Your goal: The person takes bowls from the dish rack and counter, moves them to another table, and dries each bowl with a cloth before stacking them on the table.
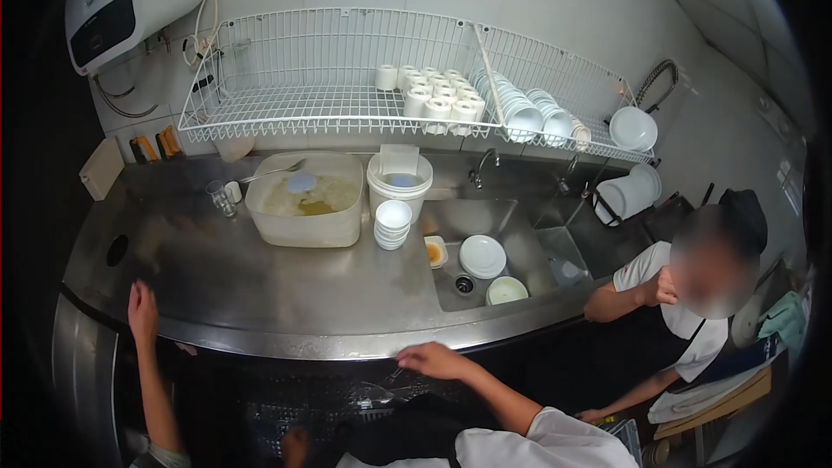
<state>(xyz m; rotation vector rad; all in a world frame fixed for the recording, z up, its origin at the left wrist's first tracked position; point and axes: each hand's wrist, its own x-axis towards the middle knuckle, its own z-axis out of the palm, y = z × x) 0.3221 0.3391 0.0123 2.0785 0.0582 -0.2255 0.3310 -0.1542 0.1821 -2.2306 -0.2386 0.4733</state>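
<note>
My left hand (142,308) is raised by the left front edge of the steel counter (208,286), fingers stretched upward and nothing visible in them. Farther right, my right hand (431,360) is in front of the counter's rim. Its fingers are closed on a thin metal utensil (395,374), whose kind I cannot make out. On the counter stand a large tub (308,227) of cloudy water with a ladle-like handle, a white bucket (399,199) and a stack of small white bowls (392,230).
The sink (520,217) holds white plates (482,256) and a pale bowl (506,291). Above, a wire rack (303,100) carries white cups (439,95) and bowls (523,121). Another person (693,295) stands at the right, one hand raised. A water heater (139,0) hangs at upper left.
</note>
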